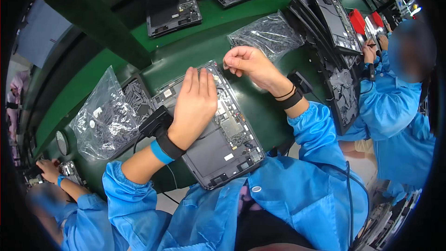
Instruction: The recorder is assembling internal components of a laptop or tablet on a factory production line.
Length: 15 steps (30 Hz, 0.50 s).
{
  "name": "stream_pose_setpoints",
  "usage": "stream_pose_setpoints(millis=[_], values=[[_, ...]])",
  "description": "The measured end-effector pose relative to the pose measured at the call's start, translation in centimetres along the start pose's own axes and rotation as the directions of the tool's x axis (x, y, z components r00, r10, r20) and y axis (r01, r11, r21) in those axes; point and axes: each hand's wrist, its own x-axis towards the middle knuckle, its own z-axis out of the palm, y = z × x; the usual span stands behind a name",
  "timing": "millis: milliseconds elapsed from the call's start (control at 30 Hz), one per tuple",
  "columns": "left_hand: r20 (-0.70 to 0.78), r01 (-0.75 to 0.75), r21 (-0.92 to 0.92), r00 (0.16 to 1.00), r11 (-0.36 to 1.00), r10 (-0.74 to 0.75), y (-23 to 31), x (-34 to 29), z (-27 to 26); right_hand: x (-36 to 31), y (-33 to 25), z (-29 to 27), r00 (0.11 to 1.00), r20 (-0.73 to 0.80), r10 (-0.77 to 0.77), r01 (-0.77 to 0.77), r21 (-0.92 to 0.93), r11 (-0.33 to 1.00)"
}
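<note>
An opened dark-grey tablet-like housing (209,153), its circuit board and small connectors exposed, lies on the bench in front of me. Across its upper part rests my left hand (197,104), palm down with the fingers stretched out and side by side. My right hand (253,67) hovers just past the housing's upper right corner, thumb and fingertips pinched together. Whatever is in that pinch is too small to name. A black wrist strap sits on each of my wrists, and the left one also has a blue band.
Small dark parts fill a clear plastic bag (104,121) and a tray (135,97) on the left. Another plastic bag (267,35) lies beyond my right hand. Similar housings (174,11) lie on the green shelf; more are stacked (332,14) at right. Co-workers sit on both sides.
</note>
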Motion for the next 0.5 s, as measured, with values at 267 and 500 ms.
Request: stream_pose_setpoints(millis=[267,500], values=[[-0.071,-0.003,-0.040,0.997,0.999,0.000,1.3,-1.0,-2.3,0.4,-0.2,0.4,0.996,-0.067,-0.057,0.054,-0.041,0.998],[-0.001,-0.040,-0.290,0.999,0.956,0.042,4.1,-5.4,-4.5,1.5,-0.2,2.0,0.989,-0.017,-0.148,0.130,-0.392,0.911]])
